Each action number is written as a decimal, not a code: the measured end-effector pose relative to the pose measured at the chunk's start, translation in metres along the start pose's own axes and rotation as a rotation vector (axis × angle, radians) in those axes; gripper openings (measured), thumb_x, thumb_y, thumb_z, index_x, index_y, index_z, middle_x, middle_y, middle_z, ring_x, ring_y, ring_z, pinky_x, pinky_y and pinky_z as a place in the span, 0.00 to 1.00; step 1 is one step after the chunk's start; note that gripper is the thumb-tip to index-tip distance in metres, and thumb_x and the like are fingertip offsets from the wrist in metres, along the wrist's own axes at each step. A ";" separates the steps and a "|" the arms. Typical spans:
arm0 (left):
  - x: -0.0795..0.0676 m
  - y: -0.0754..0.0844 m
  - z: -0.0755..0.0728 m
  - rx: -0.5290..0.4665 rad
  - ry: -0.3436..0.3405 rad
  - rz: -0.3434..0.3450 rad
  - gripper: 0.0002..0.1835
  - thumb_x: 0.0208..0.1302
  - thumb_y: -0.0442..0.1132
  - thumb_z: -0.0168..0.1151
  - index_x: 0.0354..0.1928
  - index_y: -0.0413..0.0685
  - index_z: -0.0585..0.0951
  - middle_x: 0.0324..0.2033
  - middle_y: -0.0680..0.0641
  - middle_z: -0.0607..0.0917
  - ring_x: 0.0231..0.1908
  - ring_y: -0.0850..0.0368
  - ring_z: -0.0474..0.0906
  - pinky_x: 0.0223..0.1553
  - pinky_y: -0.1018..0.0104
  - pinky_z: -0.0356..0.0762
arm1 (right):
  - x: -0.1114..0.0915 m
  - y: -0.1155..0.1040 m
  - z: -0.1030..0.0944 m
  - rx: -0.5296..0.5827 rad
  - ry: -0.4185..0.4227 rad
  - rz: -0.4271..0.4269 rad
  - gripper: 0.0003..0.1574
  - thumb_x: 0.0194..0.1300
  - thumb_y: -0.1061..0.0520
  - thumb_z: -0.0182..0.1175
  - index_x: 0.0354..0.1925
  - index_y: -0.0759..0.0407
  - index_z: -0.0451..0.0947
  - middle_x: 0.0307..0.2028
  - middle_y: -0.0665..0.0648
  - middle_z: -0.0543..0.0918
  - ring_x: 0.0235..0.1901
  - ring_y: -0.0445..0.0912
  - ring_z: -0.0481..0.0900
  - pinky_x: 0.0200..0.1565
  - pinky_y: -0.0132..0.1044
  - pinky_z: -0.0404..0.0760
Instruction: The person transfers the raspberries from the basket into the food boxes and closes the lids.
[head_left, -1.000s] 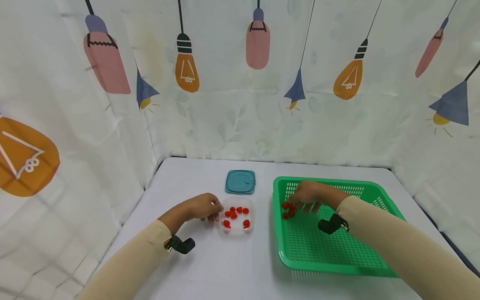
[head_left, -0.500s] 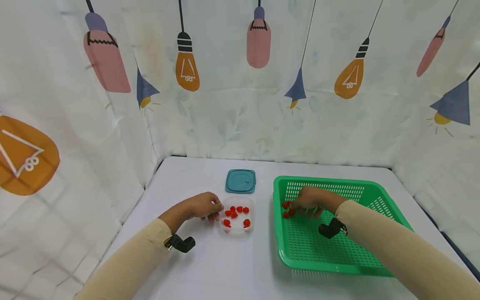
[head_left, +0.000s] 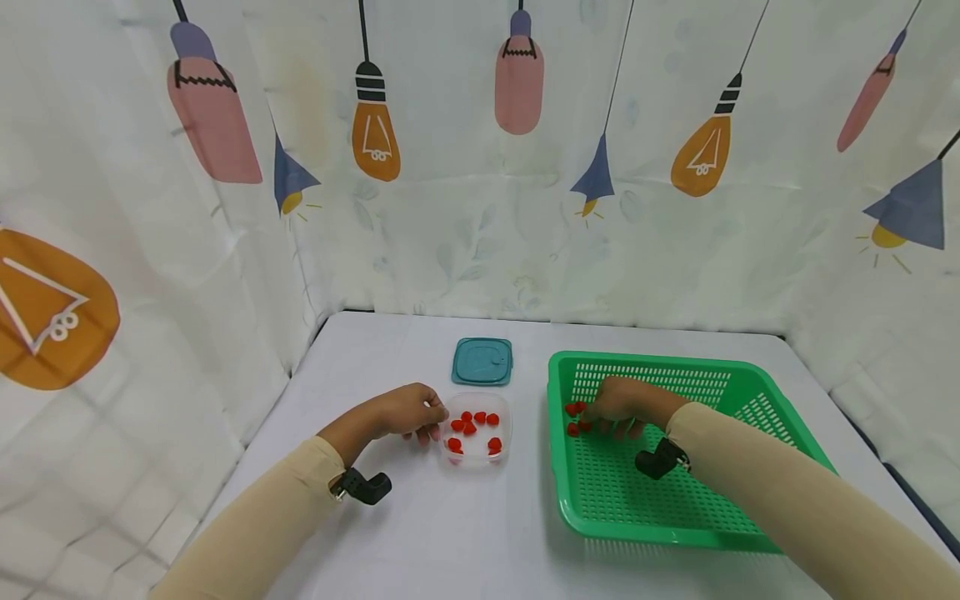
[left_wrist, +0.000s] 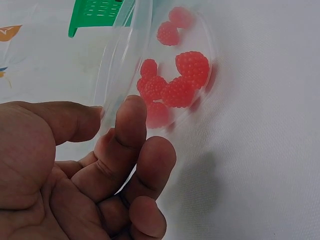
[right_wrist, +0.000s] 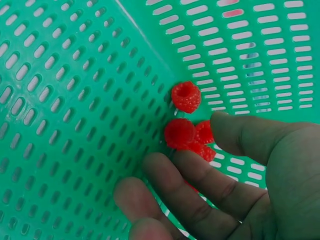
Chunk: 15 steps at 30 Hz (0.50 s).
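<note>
Berries [head_left: 469,429], red and bumpy, lie in a clear box [head_left: 474,452]. The box sits flat on the white bench [head_left: 420,533]. Some of the berries in it touch, and some lie a bit apart.

The left hand [head_left: 401,414] is at the side of the box. Its thumb and pointing finger pinch the top edge of the box, with the thin wall between them. The other fingers are bent and hang just outside the box.

A big green basket [head_left: 667,537] full of little holes sits on the bench too, to the right of the box. More berries [right_wrist: 180,132] are inside it, in a small bunch at the side near the box. At least four show there.

The right hand [head_left: 626,402] reaches down into the basket by this bunch. Its thumb and fingers are spread, with berries in the gap. I cannot tell if the skin touches them.

A flat blue-green lid [head_left: 482,361] lies on the bench behind the box. Both arms have tan sleeves [head_left: 262,517]. Behind the bench hangs a pale cloth [head_left: 480,225] with pictures of lamps [head_left: 378,142] on it.
</note>
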<state>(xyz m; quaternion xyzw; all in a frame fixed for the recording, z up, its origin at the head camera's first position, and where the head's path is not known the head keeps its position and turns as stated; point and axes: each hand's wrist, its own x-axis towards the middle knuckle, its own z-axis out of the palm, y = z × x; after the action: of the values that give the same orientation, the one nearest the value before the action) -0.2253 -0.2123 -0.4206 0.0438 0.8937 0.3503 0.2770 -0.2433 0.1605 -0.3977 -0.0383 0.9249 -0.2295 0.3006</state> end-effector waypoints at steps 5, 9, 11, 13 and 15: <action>-0.001 0.001 0.000 -0.001 0.001 0.001 0.08 0.74 0.43 0.61 0.43 0.45 0.81 0.29 0.47 0.86 0.30 0.53 0.81 0.32 0.63 0.75 | 0.002 0.000 0.002 -0.018 0.015 0.013 0.15 0.68 0.48 0.66 0.35 0.60 0.84 0.32 0.56 0.85 0.31 0.52 0.85 0.32 0.47 0.84; -0.001 0.001 0.000 -0.003 0.002 0.001 0.08 0.75 0.43 0.61 0.43 0.45 0.81 0.29 0.47 0.86 0.30 0.52 0.81 0.32 0.63 0.75 | 0.003 0.000 0.004 -0.033 0.020 0.018 0.16 0.67 0.47 0.67 0.33 0.60 0.84 0.32 0.56 0.85 0.31 0.52 0.85 0.32 0.46 0.83; -0.001 0.001 0.000 -0.004 0.002 0.002 0.08 0.75 0.43 0.61 0.43 0.45 0.81 0.29 0.47 0.86 0.30 0.52 0.81 0.32 0.63 0.75 | 0.003 -0.001 0.005 -0.039 0.025 0.015 0.16 0.67 0.47 0.68 0.33 0.60 0.85 0.32 0.56 0.85 0.30 0.51 0.85 0.32 0.46 0.83; -0.001 0.001 0.000 -0.002 0.002 0.004 0.08 0.75 0.43 0.61 0.43 0.46 0.81 0.29 0.47 0.86 0.30 0.52 0.81 0.32 0.63 0.75 | 0.003 0.000 0.006 -0.044 0.034 0.014 0.16 0.67 0.48 0.68 0.33 0.60 0.85 0.31 0.56 0.85 0.30 0.51 0.85 0.31 0.46 0.83; -0.002 0.001 0.000 0.000 0.004 0.005 0.08 0.75 0.43 0.61 0.43 0.46 0.81 0.29 0.47 0.86 0.30 0.53 0.81 0.32 0.63 0.75 | 0.004 0.000 0.008 -0.047 0.050 0.017 0.16 0.66 0.48 0.69 0.32 0.61 0.84 0.30 0.55 0.85 0.29 0.51 0.85 0.31 0.46 0.83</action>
<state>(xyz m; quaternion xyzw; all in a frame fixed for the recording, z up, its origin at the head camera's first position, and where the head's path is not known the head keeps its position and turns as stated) -0.2239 -0.2117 -0.4193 0.0455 0.8941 0.3510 0.2744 -0.2420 0.1564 -0.4050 -0.0320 0.9375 -0.2060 0.2785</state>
